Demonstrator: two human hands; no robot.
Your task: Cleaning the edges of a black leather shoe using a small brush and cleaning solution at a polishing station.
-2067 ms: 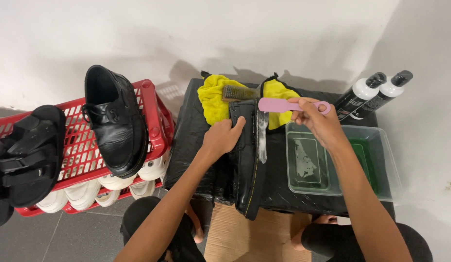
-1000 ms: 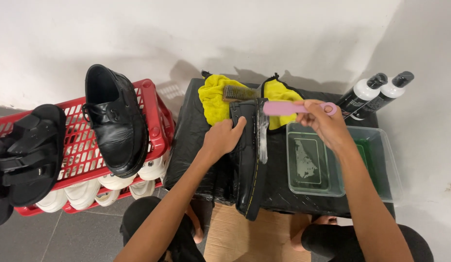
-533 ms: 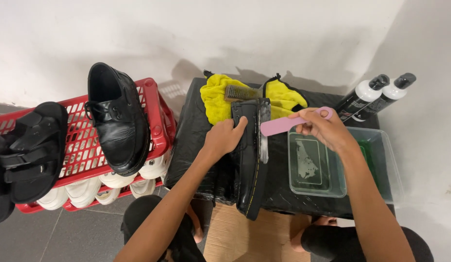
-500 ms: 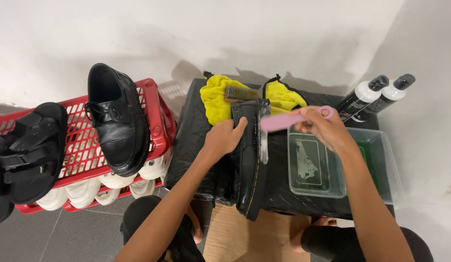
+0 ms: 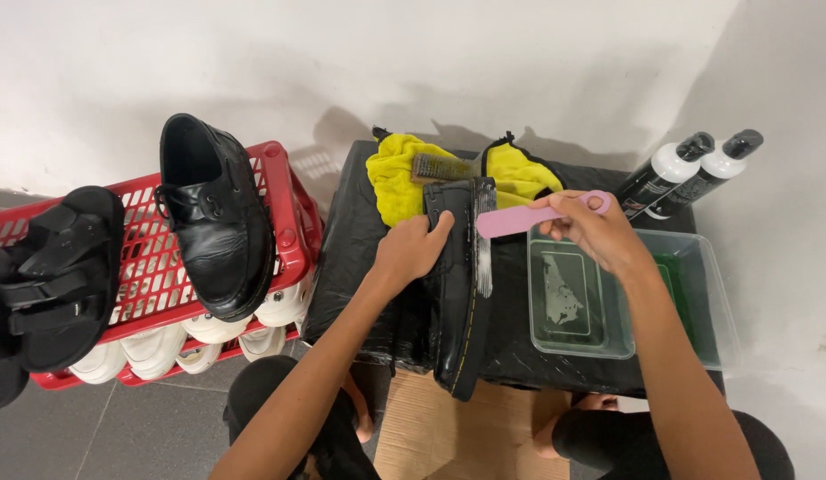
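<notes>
A black shoe (image 5: 457, 293) is stood on its side on a counter (image 5: 342, 267) wrapped in black plastic, its sole turned up and being scrubbed. It is steadied by the left hand (image 5: 413, 252), whose fingers (image 5: 440, 227) are curled closed over its upper edge. A pink brush (image 5: 520, 218) is gripped by its handle in the closed right hand (image 5: 595, 233), bristles touching the sole near the toe. Judged next: a firm stroke along the sole, the shoe kept from tipping.
</notes>
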